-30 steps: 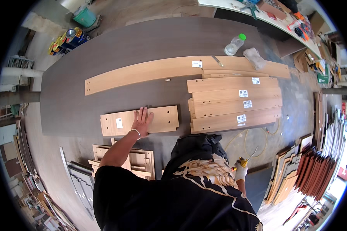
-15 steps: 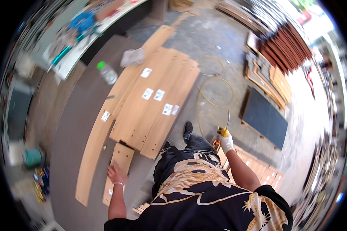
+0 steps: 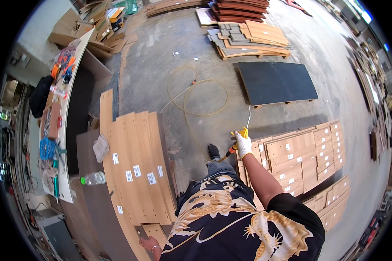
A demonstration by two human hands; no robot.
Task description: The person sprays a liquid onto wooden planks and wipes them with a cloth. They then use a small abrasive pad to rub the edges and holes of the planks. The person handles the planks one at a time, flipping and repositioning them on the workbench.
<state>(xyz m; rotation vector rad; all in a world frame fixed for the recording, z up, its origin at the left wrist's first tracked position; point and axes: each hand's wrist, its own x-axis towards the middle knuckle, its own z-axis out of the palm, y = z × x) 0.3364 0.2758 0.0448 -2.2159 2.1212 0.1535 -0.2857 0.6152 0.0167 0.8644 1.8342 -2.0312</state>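
Observation:
My right hand (image 3: 243,142), in a white work glove, grips a yellow air blow gun (image 3: 245,132) with a thin metal nozzle pointing away from me. A hose with an orange and black fitting hangs from it. Low at the left, my bare left hand (image 3: 149,243) lies with fingers extended at a short wood-coloured board (image 3: 155,233), partly hidden by my shirt. Beyond it, long wood-grain boards (image 3: 137,191) with white labels lie side by side on a dark tabletop (image 3: 91,213). A crumpled cloth (image 3: 101,148) and a clear bottle with a green cap (image 3: 92,178) sit beside them.
Stacks of labelled boards (image 3: 292,152) stand at my right. A dark panel (image 3: 276,82) lies on the floor ahead, with grey and tan boards (image 3: 248,39) behind it. A yellowish hose (image 3: 225,98) loops across the floor. A cluttered white bench (image 3: 72,117) runs along the left.
My view has swung to the right, so the table has shifted lower left and more stacked boards show. My right hand keeps hold of the blow gun; my left stays by the short board.

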